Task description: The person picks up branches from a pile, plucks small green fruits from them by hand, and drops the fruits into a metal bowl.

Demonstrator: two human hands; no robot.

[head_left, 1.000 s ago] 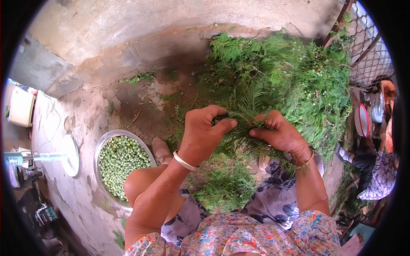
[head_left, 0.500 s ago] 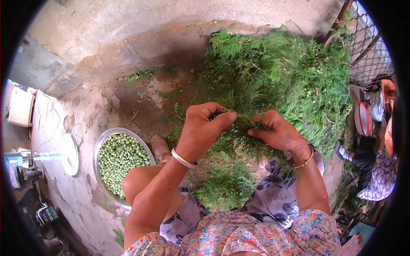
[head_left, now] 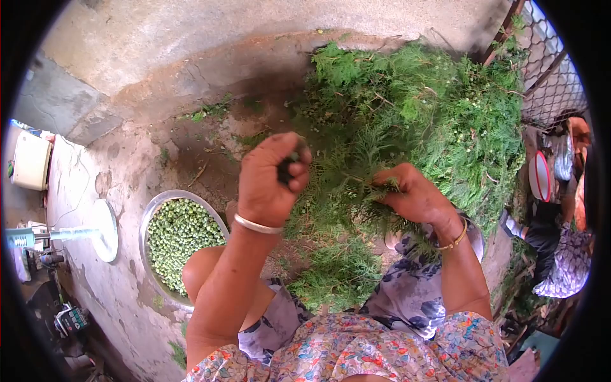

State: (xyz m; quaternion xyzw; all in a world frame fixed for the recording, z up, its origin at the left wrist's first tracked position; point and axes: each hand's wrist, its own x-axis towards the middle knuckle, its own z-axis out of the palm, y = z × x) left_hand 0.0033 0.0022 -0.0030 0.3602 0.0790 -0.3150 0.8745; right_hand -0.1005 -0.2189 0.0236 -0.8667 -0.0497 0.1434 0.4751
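My left hand (head_left: 266,181) is raised over the bare ground, its fingers curled round small dark green cones (head_left: 286,170), only partly visible in the palm. To its right, my right hand (head_left: 417,194) is closed on a leafy conifer branch (head_left: 356,184) that hangs over my lap, the fingers partly hidden by foliage. Beside my left knee stands a round metal basin (head_left: 184,193) with many small green cones (head_left: 184,239) in it. A large heap of cut conifer branches (head_left: 439,108) lies just beyond my right hand.
Picked sprigs (head_left: 337,274) lie on the ground between my feet. At left a pale fan stand (head_left: 105,230) is near the basin. A concrete wall (head_left: 223,38) runs behind, with wire mesh (head_left: 557,70) at far right, near a red-rimmed bowl (head_left: 540,177).
My left hand has drawn away from the branch, to the left, and its fingers have curled round cones. The right hand stays in place with the branch.
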